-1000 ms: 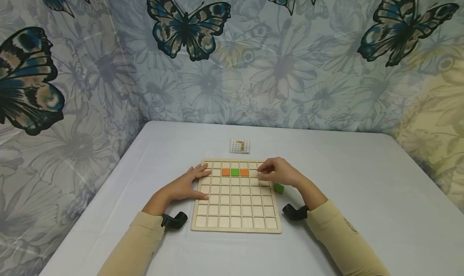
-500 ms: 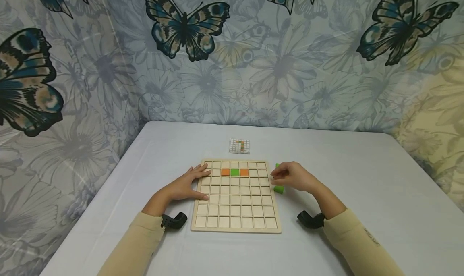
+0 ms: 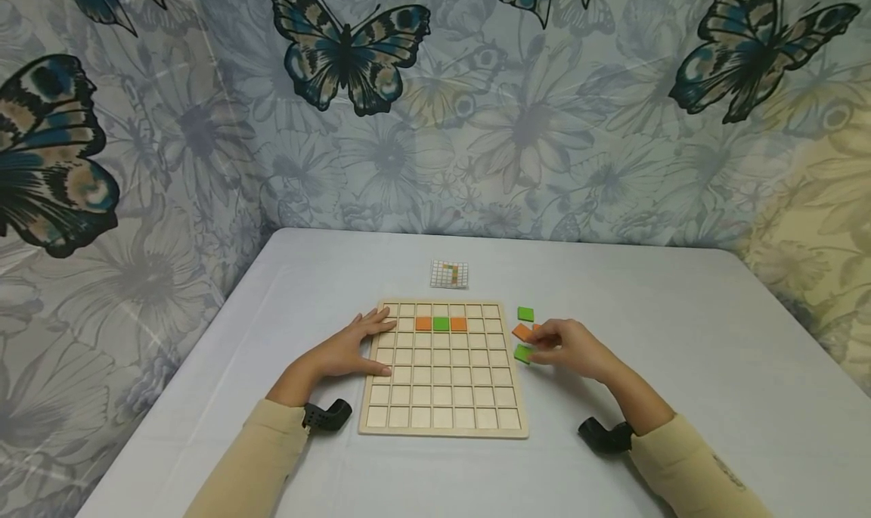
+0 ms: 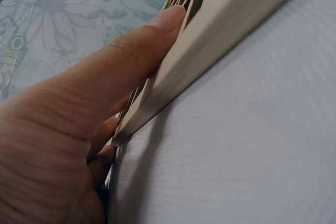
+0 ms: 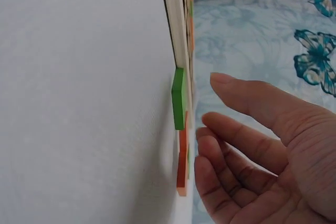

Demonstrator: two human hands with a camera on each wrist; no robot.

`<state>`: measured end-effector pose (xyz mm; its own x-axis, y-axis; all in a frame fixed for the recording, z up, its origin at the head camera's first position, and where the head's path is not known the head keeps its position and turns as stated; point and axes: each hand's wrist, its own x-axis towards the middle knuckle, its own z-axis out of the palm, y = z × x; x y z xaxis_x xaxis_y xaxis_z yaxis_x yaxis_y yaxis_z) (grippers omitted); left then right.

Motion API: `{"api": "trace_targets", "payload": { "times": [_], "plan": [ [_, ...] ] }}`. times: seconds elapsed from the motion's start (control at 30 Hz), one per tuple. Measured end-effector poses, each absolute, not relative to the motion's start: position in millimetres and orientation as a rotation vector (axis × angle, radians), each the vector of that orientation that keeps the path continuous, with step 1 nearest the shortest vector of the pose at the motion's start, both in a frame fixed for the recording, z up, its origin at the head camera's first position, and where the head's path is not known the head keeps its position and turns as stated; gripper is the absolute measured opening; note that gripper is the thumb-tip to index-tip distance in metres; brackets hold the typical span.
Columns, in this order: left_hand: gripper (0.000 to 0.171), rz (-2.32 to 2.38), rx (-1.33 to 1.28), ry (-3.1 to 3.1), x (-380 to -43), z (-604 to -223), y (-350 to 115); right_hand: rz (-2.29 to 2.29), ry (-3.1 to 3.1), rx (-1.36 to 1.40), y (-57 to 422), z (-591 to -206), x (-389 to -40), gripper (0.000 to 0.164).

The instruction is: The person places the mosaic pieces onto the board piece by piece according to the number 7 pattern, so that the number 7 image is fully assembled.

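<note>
A wooden grid board [image 3: 442,395] lies before me, with an orange tile [image 3: 424,323], a green tile [image 3: 441,324] and another orange tile [image 3: 459,324] side by side in its second row. My left hand [image 3: 347,348] rests on the board's left edge with spread fingers; the left wrist view shows the thumb [image 4: 142,40] over the rim. Beside the right edge, my right hand [image 3: 574,349] hovers at loose tiles, thumb and fingers apart with nothing between them. Under it lie an orange tile [image 3: 522,333], a second one partly hidden, and a green tile [image 5: 179,98].
Another green tile [image 3: 525,314] lies farther back by the board's right edge. A small card [image 3: 449,274] printed with a coloured grid lies behind the board. The white table [image 3: 680,329] meets a butterfly-patterned backdrop [image 3: 531,147] at its far edge.
My right hand has moved from over the board's upper right to the right, down to the loose tiles, uncovering the far green tile and an orange one. My left hand has stayed in place.
</note>
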<state>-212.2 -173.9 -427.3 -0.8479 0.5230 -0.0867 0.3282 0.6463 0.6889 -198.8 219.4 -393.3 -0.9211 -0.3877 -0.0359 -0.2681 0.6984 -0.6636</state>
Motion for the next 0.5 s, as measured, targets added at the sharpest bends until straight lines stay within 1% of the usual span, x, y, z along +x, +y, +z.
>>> {"api": "trace_targets", "payload": {
  "times": [0.5],
  "plan": [
    [0.088,0.987,0.676,2.601,-212.5,-428.3,-174.0,-1.049,2.799,-0.449,216.3,-410.3,-195.4,0.026]
  ]
}}
